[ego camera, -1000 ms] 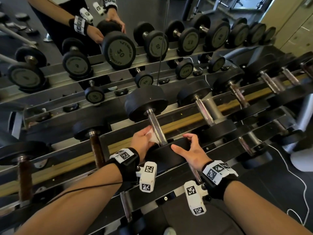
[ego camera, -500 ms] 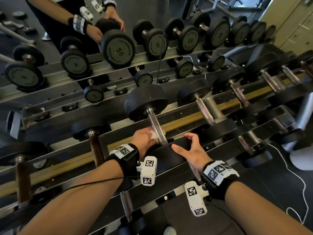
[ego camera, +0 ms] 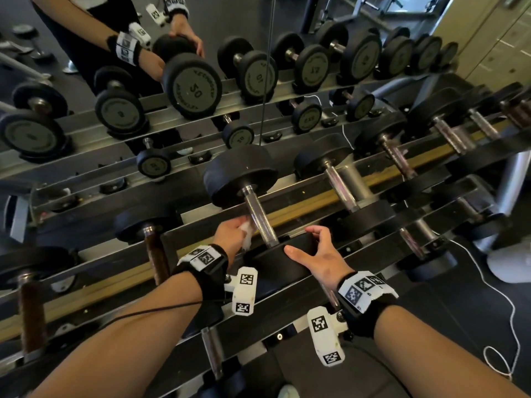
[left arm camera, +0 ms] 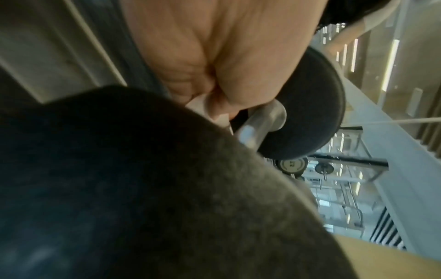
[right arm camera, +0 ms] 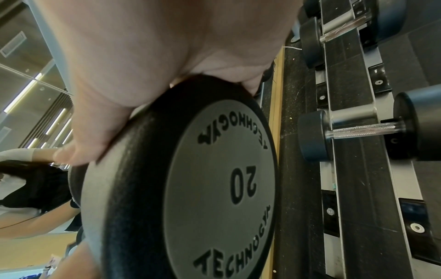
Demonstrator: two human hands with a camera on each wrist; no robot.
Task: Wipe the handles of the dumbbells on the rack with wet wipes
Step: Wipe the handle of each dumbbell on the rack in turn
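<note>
A black dumbbell marked 20 lies on the rack's top tier, and its chrome handle [ego camera: 260,216] runs away from me to the far head [ego camera: 240,179]. My left hand [ego camera: 230,231] grips a crumpled white wet wipe [ego camera: 247,232] just left of the handle's near end. The left wrist view shows the wipe [left arm camera: 203,105] bunched in the curled fingers [left arm camera: 186,85] beside the handle [left arm camera: 257,122]. My right hand [ego camera: 316,251] holds the near head [ego camera: 275,262], fingers over its top edge and thumb on its face. The right wrist view shows the palm [right arm camera: 143,56] on that head [right arm camera: 214,179].
More dumbbells [ego camera: 339,179] fill the top tier to the right, and one with a brown handle [ego camera: 155,248] lies to the left. Smaller dumbbells [ego camera: 212,349] sit on the lower tier. A mirror [ego camera: 186,87] behind reflects the rack and me. A white cable [ego camera: 494,297] trails on the floor at right.
My left hand and the wipe have shifted a little to the left, from against the handle's near end to just beside it. My right hand has kept its hold on the near head.
</note>
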